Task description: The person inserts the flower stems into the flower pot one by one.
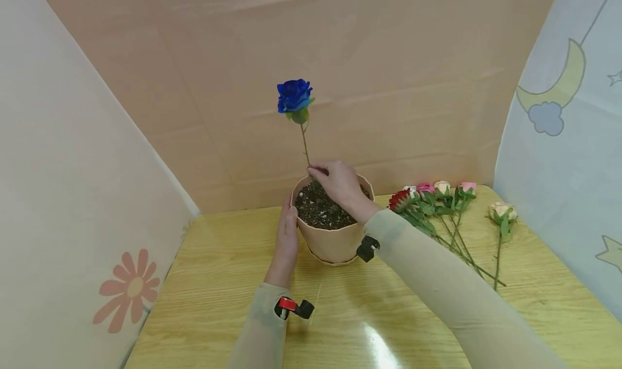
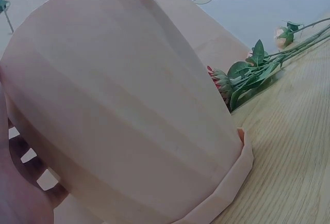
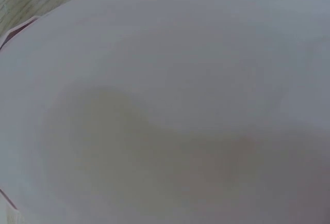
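In the head view, the right hand pinches the thin stem of a blue rose between thumb and fingers; the bloom stands above the pot, with its stem leaning slightly to the left; the stem runs down toward the dark soil, though how deep it sits cannot be told; the left hand rests against the pot's left side, fingers extended along the wall, not clenched; the pot stands upright on the wooden table; to its right lies a bunch of 5 flowers, namely a red flower, a white flower, a magenta flower, a cream flower and a pink flower, their stems crossing; 1 cream rose lies apart, farther right.

In the left wrist view, the pot's ridged wall fills most of the frame; the left hand shows at the lower left edge, its fingers spaced along the pot; leafy stems lie beyond.

In the right wrist view, a blurred pale surface covers nearly everything; the right hand's grip cannot be told there; wood grain shows at the upper left.
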`<action>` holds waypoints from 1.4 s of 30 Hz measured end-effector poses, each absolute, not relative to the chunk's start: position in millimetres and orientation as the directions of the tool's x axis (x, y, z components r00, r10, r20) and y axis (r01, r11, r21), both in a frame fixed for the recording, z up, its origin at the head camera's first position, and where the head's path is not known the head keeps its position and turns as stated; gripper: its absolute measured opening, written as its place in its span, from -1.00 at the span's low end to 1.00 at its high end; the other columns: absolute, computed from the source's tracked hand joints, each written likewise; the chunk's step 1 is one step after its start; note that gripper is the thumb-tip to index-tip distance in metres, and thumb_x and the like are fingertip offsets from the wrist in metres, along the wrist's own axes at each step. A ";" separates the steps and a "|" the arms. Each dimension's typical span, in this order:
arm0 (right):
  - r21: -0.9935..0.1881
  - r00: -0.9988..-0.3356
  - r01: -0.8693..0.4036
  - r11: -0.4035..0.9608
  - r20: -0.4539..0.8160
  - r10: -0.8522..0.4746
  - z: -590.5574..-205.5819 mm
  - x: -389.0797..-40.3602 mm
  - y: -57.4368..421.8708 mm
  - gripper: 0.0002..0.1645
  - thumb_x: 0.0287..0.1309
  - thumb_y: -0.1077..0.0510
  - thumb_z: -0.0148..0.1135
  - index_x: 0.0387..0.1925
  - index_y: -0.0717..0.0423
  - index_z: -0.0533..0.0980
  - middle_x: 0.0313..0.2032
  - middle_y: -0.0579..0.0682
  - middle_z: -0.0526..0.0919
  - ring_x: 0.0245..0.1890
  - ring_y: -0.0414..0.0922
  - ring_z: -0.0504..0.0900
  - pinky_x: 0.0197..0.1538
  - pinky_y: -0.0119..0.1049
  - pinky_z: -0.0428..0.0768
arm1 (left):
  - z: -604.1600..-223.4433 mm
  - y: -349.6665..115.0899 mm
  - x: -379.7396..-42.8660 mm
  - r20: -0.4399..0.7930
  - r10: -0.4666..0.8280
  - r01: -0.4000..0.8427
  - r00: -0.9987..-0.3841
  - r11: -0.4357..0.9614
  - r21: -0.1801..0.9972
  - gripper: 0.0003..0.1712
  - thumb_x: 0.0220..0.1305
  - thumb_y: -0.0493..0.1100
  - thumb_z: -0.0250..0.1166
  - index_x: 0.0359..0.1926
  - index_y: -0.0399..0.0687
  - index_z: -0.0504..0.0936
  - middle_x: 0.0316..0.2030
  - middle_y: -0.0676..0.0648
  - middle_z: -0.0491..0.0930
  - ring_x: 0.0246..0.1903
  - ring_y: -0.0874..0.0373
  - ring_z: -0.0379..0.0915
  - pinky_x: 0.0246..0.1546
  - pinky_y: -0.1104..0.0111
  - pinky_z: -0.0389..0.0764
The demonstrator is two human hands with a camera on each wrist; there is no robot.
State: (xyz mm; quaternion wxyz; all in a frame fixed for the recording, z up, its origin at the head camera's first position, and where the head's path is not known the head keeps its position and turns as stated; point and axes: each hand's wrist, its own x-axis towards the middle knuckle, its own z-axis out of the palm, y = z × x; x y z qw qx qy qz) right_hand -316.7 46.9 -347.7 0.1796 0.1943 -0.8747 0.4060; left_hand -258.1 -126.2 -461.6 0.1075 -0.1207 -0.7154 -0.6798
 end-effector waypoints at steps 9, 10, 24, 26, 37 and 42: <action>-0.628 -0.865 -0.469 0.621 0.469 -0.179 -348.4 -322.8 47.6 -0.69 0.58 0.05 0.38 0.16 0.07 0.83 0.07 0.05 0.85 0.09 0.02 0.82 0.20 0.01 0.73 | -464.5 -126.6 -260.6 0.300 0.025 0.301 -0.954 0.057 0.952 -0.25 0.81 0.25 -0.24 0.82 0.17 -0.01 0.76 -0.01 -0.03 0.72 -0.07 -0.16 0.66 -0.21 -0.05; -0.624 -0.865 -0.468 0.626 0.468 -0.181 -348.5 -324.1 47.5 -0.70 0.56 0.06 0.39 0.15 0.07 0.83 0.07 0.05 0.85 0.10 0.02 0.82 0.21 0.01 0.72 | -464.8 -126.6 -260.8 0.296 0.024 0.297 -0.955 0.055 0.953 -0.25 0.81 0.25 -0.24 0.82 0.18 -0.01 0.76 -0.01 -0.04 0.72 -0.07 -0.17 0.66 -0.22 -0.06; -0.536 -0.851 -0.480 0.695 0.477 -0.220 -352.5 -331.2 40.4 -0.74 0.50 0.08 0.46 0.03 0.14 0.86 -0.02 0.05 0.87 0.07 0.03 0.83 0.20 -0.04 0.73 | -467.7 -127.4 -265.3 0.303 0.036 0.304 -0.952 0.035 0.952 -0.29 0.82 0.19 -0.23 0.82 0.22 0.02 0.75 0.01 0.00 0.72 -0.06 -0.12 0.66 -0.18 -0.02; -0.528 -0.847 -0.485 0.697 0.482 -0.223 -353.9 -332.1 39.7 -0.74 0.49 0.08 0.46 0.02 0.15 0.86 -0.04 0.05 0.87 0.05 0.02 0.84 0.18 -0.04 0.74 | -468.5 -127.6 -266.3 0.305 0.038 0.307 -0.951 0.029 0.951 -0.29 0.83 0.18 -0.24 0.82 0.21 0.01 0.75 0.00 0.00 0.72 -0.06 -0.12 0.66 -0.18 -0.02; -0.571 -0.866 -0.459 0.680 0.458 -0.200 -358.8 -334.0 41.2 -0.78 0.48 0.09 0.48 -0.02 0.12 0.88 -0.07 0.02 0.89 -0.01 -0.01 0.85 0.12 -0.05 0.76 | -469.8 -126.0 -265.6 0.299 0.035 0.299 -0.954 0.000 0.954 -0.29 0.82 0.13 -0.22 0.82 0.13 0.01 0.75 -0.03 0.03 0.71 -0.05 -0.10 0.68 -0.12 -0.04; -0.588 -0.874 -0.449 0.673 0.445 -0.195 -357.4 -333.7 42.2 -0.76 0.48 0.09 0.48 0.01 0.13 0.87 -0.03 0.04 0.88 0.04 0.02 0.84 0.17 -0.02 0.74 | -468.5 -126.1 -265.5 0.307 0.031 0.307 -0.951 -0.002 0.952 -0.29 0.83 0.12 -0.22 0.82 0.11 0.00 0.75 -0.05 0.01 0.72 -0.07 -0.12 0.68 -0.13 -0.06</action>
